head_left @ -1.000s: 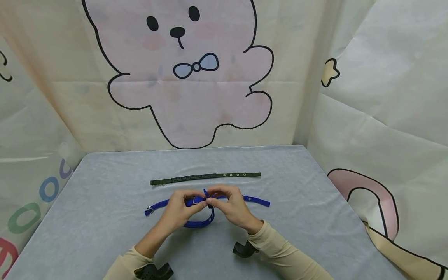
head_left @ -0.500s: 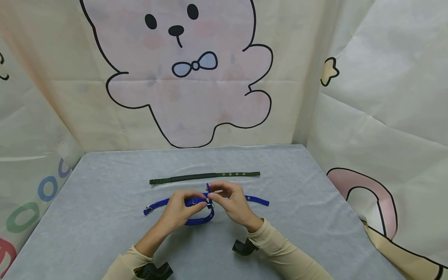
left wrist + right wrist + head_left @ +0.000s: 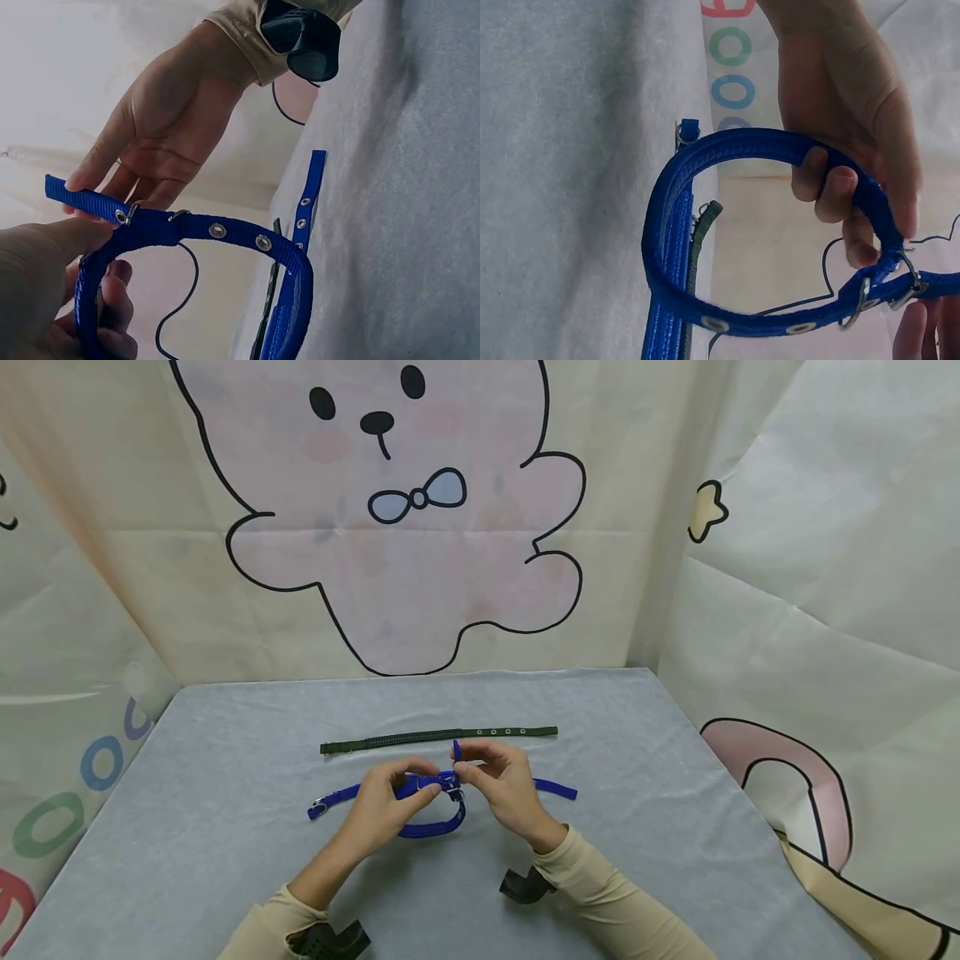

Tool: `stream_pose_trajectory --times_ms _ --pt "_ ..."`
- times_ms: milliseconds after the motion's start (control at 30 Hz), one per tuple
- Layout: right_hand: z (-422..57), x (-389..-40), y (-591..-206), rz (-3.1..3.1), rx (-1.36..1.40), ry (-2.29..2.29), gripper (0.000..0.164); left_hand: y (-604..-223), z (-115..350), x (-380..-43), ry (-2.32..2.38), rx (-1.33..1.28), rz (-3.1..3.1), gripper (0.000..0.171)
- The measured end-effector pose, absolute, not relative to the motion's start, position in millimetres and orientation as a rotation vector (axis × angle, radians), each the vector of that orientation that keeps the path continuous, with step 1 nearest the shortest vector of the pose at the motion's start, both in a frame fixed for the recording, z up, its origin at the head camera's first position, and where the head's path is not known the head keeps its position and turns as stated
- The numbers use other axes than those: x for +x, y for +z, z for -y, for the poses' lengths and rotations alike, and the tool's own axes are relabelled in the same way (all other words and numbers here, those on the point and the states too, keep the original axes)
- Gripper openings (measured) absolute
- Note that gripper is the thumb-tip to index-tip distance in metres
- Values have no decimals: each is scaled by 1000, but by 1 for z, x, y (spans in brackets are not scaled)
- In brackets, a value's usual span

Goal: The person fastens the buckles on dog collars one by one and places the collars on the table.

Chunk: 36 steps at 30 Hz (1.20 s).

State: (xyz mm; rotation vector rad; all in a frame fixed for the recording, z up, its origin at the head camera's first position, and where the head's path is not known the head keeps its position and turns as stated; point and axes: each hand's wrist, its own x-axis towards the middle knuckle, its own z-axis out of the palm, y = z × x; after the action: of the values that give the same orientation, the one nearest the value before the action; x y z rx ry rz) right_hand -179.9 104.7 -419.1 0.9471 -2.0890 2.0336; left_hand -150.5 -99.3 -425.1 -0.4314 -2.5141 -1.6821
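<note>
A blue collar [image 3: 656,240] with metal eyelets hangs between both hands, closed into a loop. Its free end [image 3: 79,196] runs through the metal buckle [image 3: 909,289], seen in the right wrist view. The left hand [image 3: 386,802] grips the padded band beside the buckle, thumb on one side and fingers curled on the other. The right hand [image 3: 512,789] pinches the free end between thumb and fingers, to the right of the buckle. Behind the hands a second blue collar [image 3: 557,789] lies stretched flat; the hands hide its middle.
Farther back on the grey cloth-covered table [image 3: 225,743], a dark green collar [image 3: 420,739] with eyelets lies flat, roughly parallel to the blue one. Printed curtains [image 3: 480,585] stand behind and on both sides of the table.
The right hand has moved slightly up and right, away from the left hand, pulling the collar's free end with it. The buckle now shows between the hands. The left hand has barely moved.
</note>
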Motion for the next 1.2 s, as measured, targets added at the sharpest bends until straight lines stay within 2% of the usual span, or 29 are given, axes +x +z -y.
stream_pose_trajectory --times_ms 233,567,1200 --pt "-106 -182 -417 2053 904 2064 28 -424 103 -150 -1734 -556 2401 11" --pt "-105 -184 -418 2028 864 2031 26 -424 100 -149 -1737 -657 2374 16" --pt "-106 -183 -416 1994 788 2044 23 -423 101 -149 -1704 -722 2471 23"
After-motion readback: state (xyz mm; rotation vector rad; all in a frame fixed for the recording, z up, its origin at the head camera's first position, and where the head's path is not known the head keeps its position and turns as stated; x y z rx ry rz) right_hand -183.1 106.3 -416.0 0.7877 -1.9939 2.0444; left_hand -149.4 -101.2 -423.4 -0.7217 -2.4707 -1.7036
